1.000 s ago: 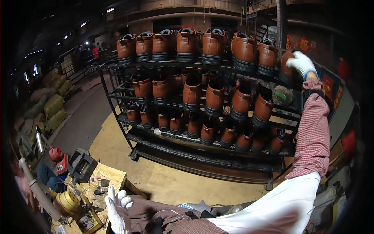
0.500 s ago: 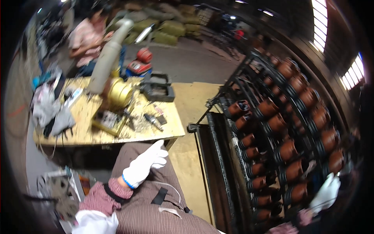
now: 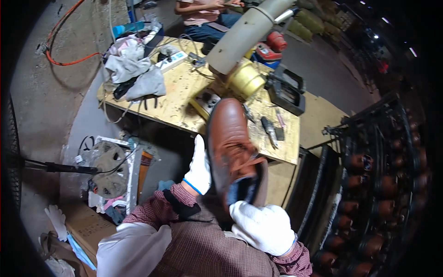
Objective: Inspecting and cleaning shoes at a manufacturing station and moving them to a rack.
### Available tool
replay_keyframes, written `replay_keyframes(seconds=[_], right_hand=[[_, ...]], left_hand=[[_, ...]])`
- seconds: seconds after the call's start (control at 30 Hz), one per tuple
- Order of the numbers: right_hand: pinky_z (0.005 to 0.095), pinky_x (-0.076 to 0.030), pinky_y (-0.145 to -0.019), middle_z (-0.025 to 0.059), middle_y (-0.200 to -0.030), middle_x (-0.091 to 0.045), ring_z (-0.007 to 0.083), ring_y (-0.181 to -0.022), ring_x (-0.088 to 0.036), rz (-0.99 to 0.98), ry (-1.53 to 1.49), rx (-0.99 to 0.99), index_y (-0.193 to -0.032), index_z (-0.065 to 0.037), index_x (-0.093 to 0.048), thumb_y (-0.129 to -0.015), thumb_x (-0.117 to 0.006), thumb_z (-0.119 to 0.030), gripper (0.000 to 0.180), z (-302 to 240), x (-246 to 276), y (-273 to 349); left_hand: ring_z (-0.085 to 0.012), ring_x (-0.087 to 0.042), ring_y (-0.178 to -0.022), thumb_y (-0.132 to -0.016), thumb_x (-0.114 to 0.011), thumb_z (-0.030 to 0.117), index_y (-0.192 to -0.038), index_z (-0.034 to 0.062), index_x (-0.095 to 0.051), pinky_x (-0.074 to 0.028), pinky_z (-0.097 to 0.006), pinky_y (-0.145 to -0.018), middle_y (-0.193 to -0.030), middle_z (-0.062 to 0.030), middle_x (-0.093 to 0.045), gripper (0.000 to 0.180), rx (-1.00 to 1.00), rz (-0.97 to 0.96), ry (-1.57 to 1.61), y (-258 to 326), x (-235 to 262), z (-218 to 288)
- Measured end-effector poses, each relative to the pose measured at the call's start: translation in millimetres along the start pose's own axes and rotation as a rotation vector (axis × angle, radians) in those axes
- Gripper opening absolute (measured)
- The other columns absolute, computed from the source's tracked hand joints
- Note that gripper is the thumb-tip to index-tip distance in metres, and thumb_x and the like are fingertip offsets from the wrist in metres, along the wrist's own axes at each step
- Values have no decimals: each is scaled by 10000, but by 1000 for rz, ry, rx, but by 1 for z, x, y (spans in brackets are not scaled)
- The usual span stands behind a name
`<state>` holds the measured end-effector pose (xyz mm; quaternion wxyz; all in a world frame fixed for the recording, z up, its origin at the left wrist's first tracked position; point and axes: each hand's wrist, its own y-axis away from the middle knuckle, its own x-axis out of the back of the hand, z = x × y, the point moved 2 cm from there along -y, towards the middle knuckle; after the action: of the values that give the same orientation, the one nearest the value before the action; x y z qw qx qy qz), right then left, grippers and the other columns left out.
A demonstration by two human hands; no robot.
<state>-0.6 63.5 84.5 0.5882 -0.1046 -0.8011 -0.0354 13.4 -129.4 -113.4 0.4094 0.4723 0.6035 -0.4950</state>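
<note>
A brown leather lace-up shoe (image 3: pixel 229 127) with a dark lining is in front of me, toe pointing away and opening toward me. My right hand (image 3: pixel 265 228), in a white glove with a blue-edged cuff, is closed on its heel end. My left hand (image 3: pixel 199 165), gloved the same way, is stretched out along the shoe's left side. Its fingers point away from me and are partly hidden by the shoe; whether it touches the sole edge I cannot tell. The shoe covers part of the table edge.
A wooden table (image 3: pixel 177 104) bears a yellow machine (image 3: pixel 247 83) with a thick grey pipe (image 3: pixel 240 39), cloths (image 3: pixel 134 71), a black tray (image 3: pixel 286 90) and a hand tool (image 3: pixel 269 131). Racks of brown shoes (image 3: pixel 360 161) stand at right. A seated person (image 3: pixel 203 14) is beyond the table.
My right hand has come from the shoe rack at far right to my front, now with a shoe in it. My left hand is now beside the shoe. The view has turned left.
</note>
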Motion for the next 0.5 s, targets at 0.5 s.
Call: replay_keyframes(seconds=[0.5], right_hand=[[449, -422, -1107, 195, -1316, -661, 400, -1317, -559, 344, -37, -652, -1266, -31, -674, -763, -823, -197, 551, 73, -60, 18]], left_hand=[[-257, -459, -1385, -1080, -440, 406, -1557, 148, -371, -351, -395, -1186, -1545, -44, -451, 546, -406, 279, -285, 5, 116, 217]])
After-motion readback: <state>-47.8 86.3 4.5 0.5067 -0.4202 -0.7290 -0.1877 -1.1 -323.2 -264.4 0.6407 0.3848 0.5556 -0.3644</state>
